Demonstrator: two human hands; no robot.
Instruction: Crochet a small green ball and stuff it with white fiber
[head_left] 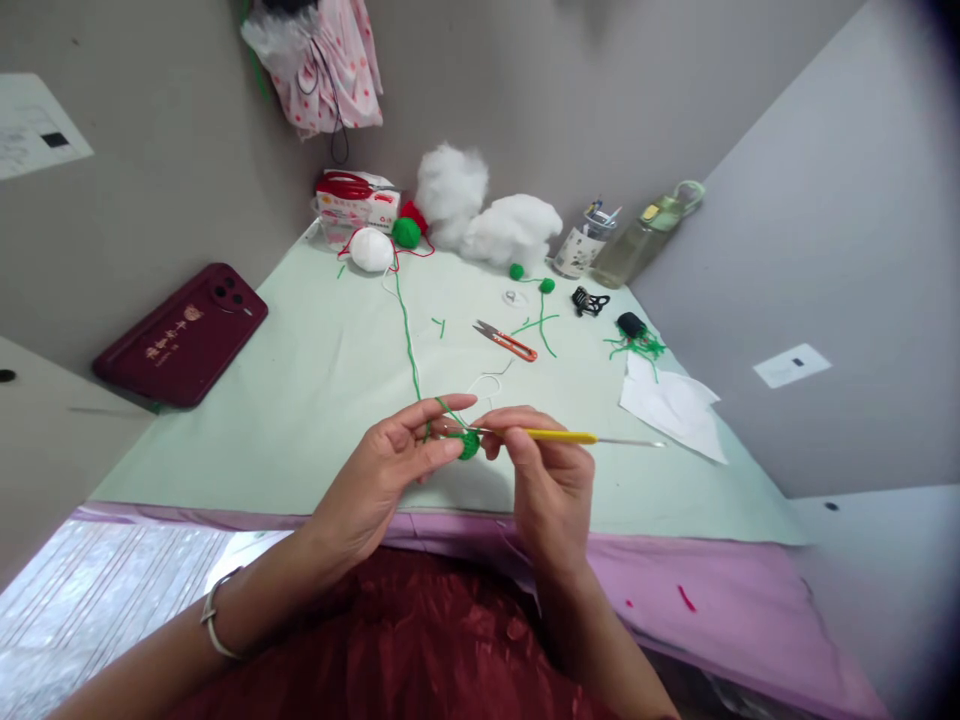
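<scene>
Between the thumb and fingers of my left hand (pixel 397 450) is a small round green crochet piece (pixel 469 445). Green yarn (pixel 411 345) passes over the raised index finger and runs back across the table to the green yarn ball (pixel 406 233). A thin white strand also trails at the piece. My right hand (pixel 551 465) grips a crochet hook (pixel 562 436) by its yellow handle, closed around it like a pencil. The hook's working tip meets the top of the green piece; its other metal end points right.
Orange thread snips (pixel 506 341) lie beyond my hands. Farther back are a white yarn ball (pixel 372 249), white stuffing (pixel 514 228), a pen cup (pixel 585 244) and a bottle (pixel 646 238). A maroon phone (pixel 180 335) leans at left; a black claw clip (pixel 590 301) lies right.
</scene>
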